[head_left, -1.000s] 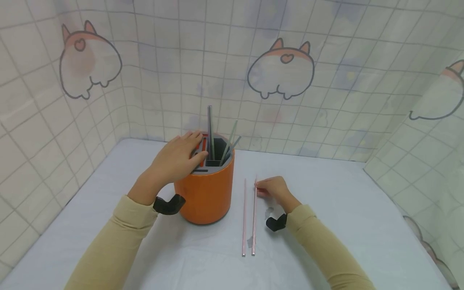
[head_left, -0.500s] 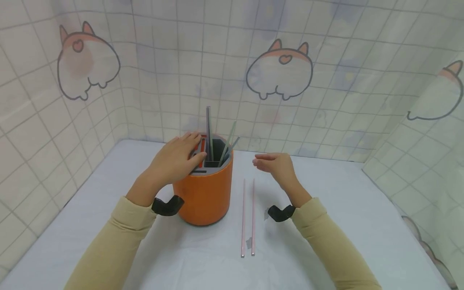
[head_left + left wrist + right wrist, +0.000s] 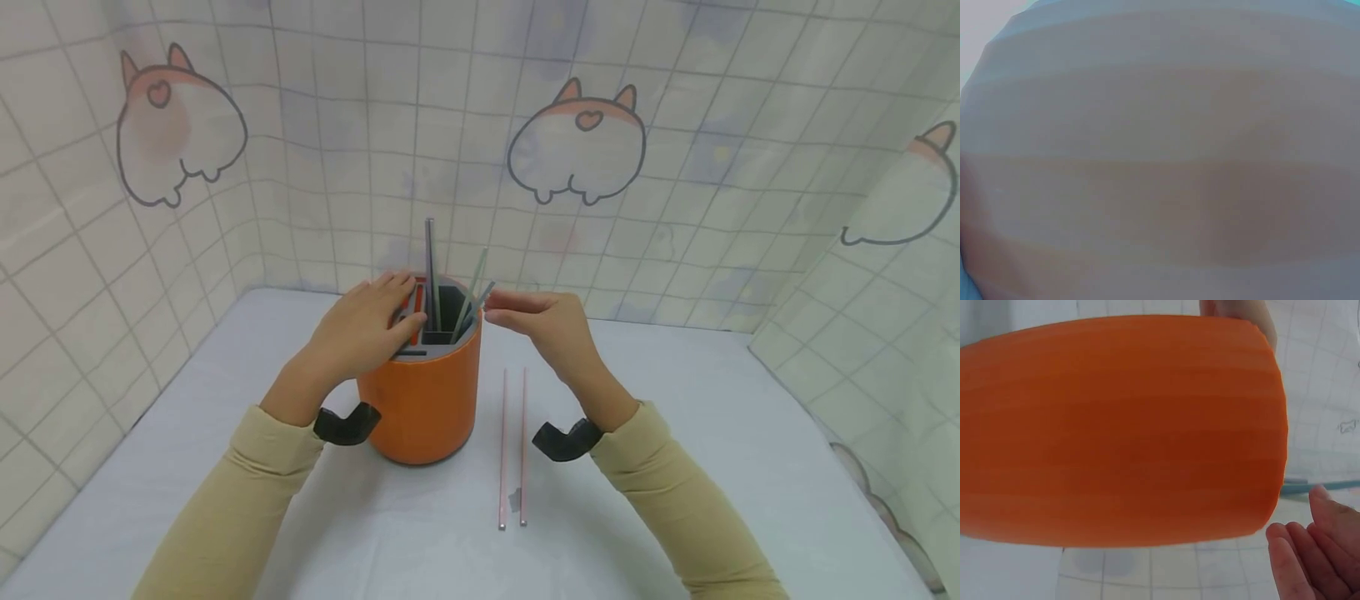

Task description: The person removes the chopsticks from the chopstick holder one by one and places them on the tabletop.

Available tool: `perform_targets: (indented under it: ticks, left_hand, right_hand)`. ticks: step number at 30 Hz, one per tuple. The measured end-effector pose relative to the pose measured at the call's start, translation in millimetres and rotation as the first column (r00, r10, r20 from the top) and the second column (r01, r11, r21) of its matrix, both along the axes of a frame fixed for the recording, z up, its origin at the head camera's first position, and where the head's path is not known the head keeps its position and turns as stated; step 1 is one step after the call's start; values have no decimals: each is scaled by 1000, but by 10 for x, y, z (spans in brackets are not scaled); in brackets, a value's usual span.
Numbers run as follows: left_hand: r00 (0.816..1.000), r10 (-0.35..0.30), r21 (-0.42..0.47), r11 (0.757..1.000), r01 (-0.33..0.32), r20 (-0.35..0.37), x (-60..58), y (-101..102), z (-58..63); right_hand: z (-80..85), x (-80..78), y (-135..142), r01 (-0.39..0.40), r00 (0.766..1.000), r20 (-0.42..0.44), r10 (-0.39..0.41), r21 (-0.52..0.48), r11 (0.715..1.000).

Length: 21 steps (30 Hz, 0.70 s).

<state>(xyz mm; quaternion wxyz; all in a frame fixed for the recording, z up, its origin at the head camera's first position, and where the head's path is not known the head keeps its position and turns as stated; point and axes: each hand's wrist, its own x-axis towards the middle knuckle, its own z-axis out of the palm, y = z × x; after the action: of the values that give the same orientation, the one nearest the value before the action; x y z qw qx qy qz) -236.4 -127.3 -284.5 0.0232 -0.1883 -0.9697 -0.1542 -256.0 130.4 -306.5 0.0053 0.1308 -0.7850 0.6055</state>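
An orange cylindrical holder (image 3: 420, 408) with a grey slotted top stands upright on the table. My left hand (image 3: 360, 321) rests flat on the left of its top, fingers spread over the slots. Out of the larger compartment lean a tall grey stick (image 3: 431, 258), a pale green stick (image 3: 477, 279) and a blue-grey stick (image 3: 486, 293). Beside the right rim is my right hand (image 3: 555, 329), its fingers loosely extended toward the blue-grey stick. In the right wrist view the thumb overlaps a teal stick (image 3: 1341, 485), with a gap between thumb and fingers. The holder's wall fills the left wrist view, blurred.
Two thin pink sticks, one on the left (image 3: 503, 450) and one on the right (image 3: 523, 450), lie parallel on the white tabletop (image 3: 660, 500), right of the holder. A grid-patterned curtain (image 3: 420, 108) with cartoon animals hangs behind and along both sides.
The right hand has let go of the right pink stick, leaving it lying on the table. It has risen and moved left to the holder's rim. My left hand stays put.
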Motion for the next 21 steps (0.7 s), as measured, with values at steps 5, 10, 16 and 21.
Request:
perform_targets:
  ticks: [5,10,16,21]
  left_hand:
    - [1000,-1,2,1000,1,0,3,-5,-1]
    - [1000,-3,9,1000,3,-3,4,-12,4]
    - [1000,-6,10,1000,6,-9,-6,-16,-19]
    - [1000,-7,9,1000,7,-6,-11,-20,-26]
  right_hand:
    - [38,38,-102,1,998,-68,-5,-61,998]
    - [88,62,-170,18,995,-96,-25,-69,997]
    - [236,110,-177,34,983,-176,-51,-95,995]
    - [467,180,-117,-7,946,-317,-75,-249,968]
